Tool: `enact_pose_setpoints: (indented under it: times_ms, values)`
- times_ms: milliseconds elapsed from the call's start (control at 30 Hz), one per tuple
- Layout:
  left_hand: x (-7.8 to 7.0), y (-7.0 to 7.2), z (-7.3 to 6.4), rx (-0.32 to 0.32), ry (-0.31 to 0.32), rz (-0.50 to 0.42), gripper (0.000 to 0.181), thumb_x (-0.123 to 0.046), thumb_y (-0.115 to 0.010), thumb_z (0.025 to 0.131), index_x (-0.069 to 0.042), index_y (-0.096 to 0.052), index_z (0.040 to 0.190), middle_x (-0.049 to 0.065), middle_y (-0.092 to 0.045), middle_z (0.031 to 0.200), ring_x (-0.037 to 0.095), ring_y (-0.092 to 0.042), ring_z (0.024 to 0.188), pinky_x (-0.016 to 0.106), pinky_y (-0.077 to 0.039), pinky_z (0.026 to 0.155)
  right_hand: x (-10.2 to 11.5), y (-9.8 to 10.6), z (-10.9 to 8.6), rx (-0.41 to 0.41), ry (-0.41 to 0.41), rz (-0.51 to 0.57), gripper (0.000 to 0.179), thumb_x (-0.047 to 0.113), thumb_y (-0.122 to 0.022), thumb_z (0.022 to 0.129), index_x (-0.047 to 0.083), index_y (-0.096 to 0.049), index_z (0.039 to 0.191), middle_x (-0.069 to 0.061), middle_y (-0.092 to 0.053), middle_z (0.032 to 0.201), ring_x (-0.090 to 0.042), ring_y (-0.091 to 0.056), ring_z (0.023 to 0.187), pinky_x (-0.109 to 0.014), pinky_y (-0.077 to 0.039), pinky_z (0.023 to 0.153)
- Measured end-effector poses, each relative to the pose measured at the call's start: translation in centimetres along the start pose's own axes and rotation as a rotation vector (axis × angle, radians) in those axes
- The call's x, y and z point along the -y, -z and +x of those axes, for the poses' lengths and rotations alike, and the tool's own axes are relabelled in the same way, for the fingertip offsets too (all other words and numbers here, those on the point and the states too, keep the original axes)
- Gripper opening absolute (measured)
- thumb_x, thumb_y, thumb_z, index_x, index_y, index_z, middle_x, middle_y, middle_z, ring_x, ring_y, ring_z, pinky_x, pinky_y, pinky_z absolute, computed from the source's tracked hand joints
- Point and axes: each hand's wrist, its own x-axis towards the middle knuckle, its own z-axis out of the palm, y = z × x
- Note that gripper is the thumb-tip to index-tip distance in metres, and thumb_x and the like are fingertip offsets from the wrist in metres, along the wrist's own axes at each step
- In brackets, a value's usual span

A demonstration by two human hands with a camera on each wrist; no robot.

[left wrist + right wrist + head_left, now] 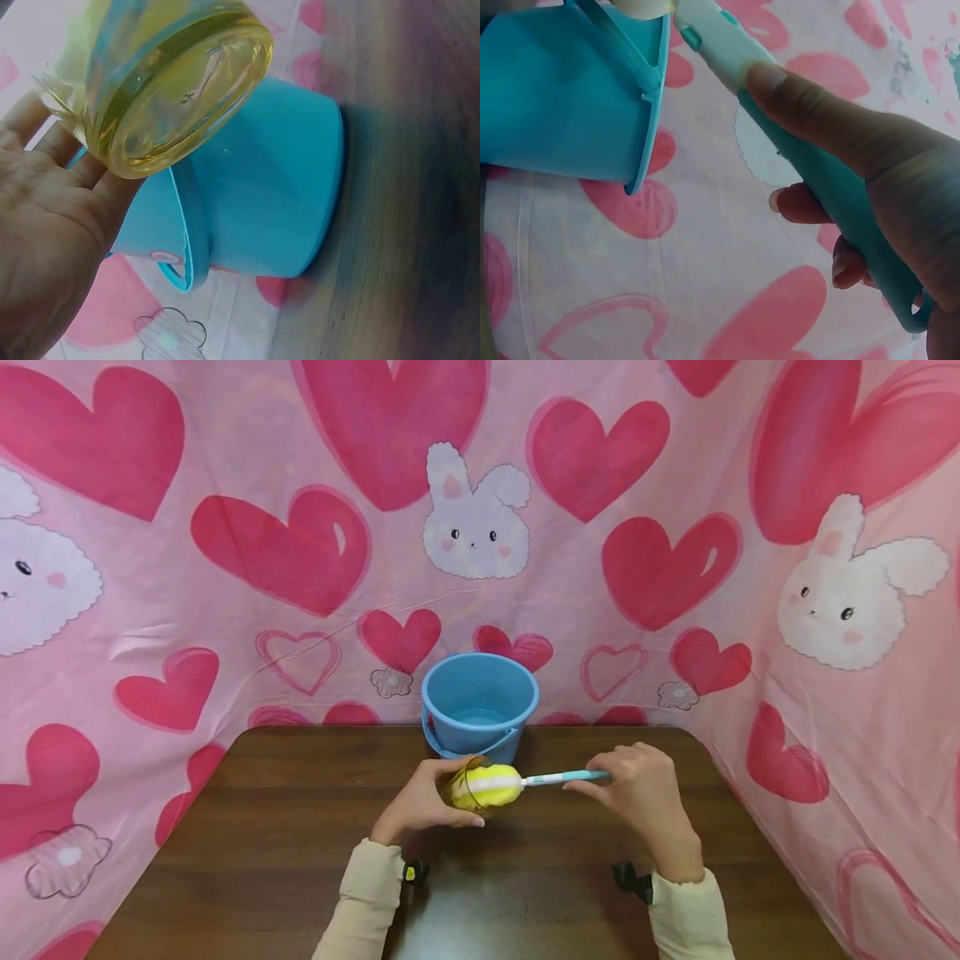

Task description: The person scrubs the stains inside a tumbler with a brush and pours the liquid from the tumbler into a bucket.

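Note:
My left hand [423,797] grips an amber glass cup [191,97], tilted on its side with the mouth toward the right. Inside the cup sits the yellow and white sponge head of a bottle brush [495,785], partly showing past the rim. The brush's white and teal handle [817,172] runs out to the right, where my right hand [641,785] holds it, thumb on top and fingers curled beneath. Both hands are above the table, in front of a blue bucket [480,693]. In the left wrist view the cup's thick base faces the camera.
The bucket stands at the far edge of the brown wooden table [300,860], its handle [191,232] hanging down on the near side. A pink cloth [585,577] with hearts and rabbits hangs behind and along both sides. Dark straps [633,882] sit at the wrists.

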Motion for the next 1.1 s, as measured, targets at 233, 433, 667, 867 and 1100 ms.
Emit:
enact_pose_setpoints:
  times_ms: [233,433,667,867,1100]
  values:
    - [0.1,0.1,-0.1,0.015,0.016,-0.018,0.086,-0.022,-0.096,0.068,-0.017,-0.058,0.145,-0.005,-0.066,0.135,0.014,-0.063,0.123,0.033,-0.048,0.108,0.2,-0.6,-0.1,0.039,0.026,0.051,0.041,0.051,-0.095,0.06,0.016,-0.076,0.066,0.007,-0.061,0.055,-0.005,-0.046,0.048,-0.023,-0.041,0.048]
    - [-0.1,-0.1,-0.1,0.021,0.035,-0.01,0.082,-0.024,-0.095,0.069,-0.02,-0.06,0.143,-0.009,-0.066,0.135,0.012,-0.062,0.124,0.038,-0.046,0.109,0.1,-1.1,-0.1,0.028,0.024,0.08,0.054,0.069,-0.074,0.079,0.017,-0.076,0.066,0.008,-0.061,0.055,-0.003,-0.043,0.048,-0.023,-0.039,0.047]
    - [-0.3,-0.6,0.4,0.057,-0.006,-0.046,0.082,-0.023,-0.094,0.071,-0.018,-0.058,0.144,-0.004,-0.068,0.133,0.016,-0.061,0.125,0.036,-0.047,0.109,-1.0,-0.4,-0.7,-0.028,-0.036,0.105,0.068,0.08,-0.058,0.083,0.017,-0.075,0.064,0.008,-0.064,0.056,-0.005,-0.046,0.048,-0.025,-0.04,0.047]
    - [-0.7,-0.4,0.4,0.056,-0.039,-0.04,0.084,-0.025,-0.094,0.072,-0.014,-0.056,0.146,0.003,-0.063,0.14,0.019,-0.058,0.129,0.035,-0.049,0.107,-1.8,0.5,-0.9,-0.127,-0.039,0.13,0.063,0.078,-0.065,0.08,0.018,-0.075,0.064,0.009,-0.062,0.055,-0.005,-0.046,0.047,-0.025,-0.038,0.046]
    - [-0.9,-0.1,0.2,0.025,-0.049,-0.038,0.084,-0.019,-0.094,0.071,-0.014,-0.057,0.146,-0.002,-0.064,0.14,0.02,-0.058,0.13,0.036,-0.048,0.108,-1.8,0.4,-0.8,-0.166,-0.048,0.167,0.06,0.076,-0.069,0.078,0.018,-0.076,0.064,0.01,-0.063,0.056,-0.003,-0.044,0.047,-0.024,-0.037,0.046]
